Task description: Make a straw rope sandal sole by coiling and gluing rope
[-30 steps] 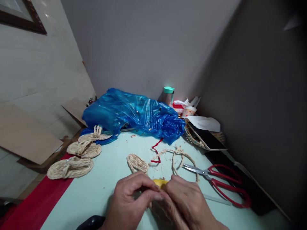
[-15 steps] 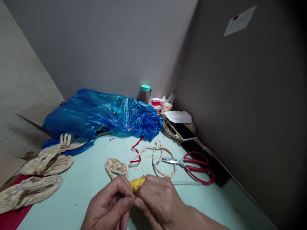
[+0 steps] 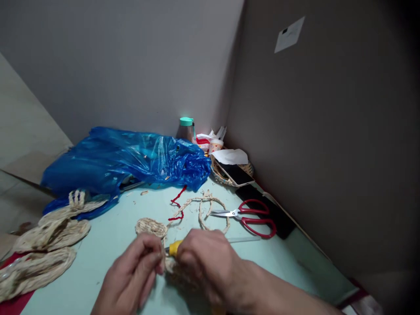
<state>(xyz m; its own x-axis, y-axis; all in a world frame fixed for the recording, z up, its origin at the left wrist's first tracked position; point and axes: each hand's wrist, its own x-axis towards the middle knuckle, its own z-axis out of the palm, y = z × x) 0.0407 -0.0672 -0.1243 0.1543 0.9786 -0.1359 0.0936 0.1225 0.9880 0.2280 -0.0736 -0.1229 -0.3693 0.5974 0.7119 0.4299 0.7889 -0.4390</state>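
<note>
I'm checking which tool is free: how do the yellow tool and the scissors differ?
The yellow tool is in the grip of the right hand; the scissors lie untouched.
The hand hides part of the yellow tool; the scissors show whole.
The scissors have red loop handles; the yellow tool shows no loop.

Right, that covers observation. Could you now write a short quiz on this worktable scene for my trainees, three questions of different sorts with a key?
1. True or false: the dark-screened phone lies on the woven basket.
2. How many slipper-shaped woven pieces lie in the row at the left of the picture?
3. Fill in the colour: the right hand grips a tool whose visible handle part is ____.

Key: 1. True. 2. Three. 3. Yellow.
</note>
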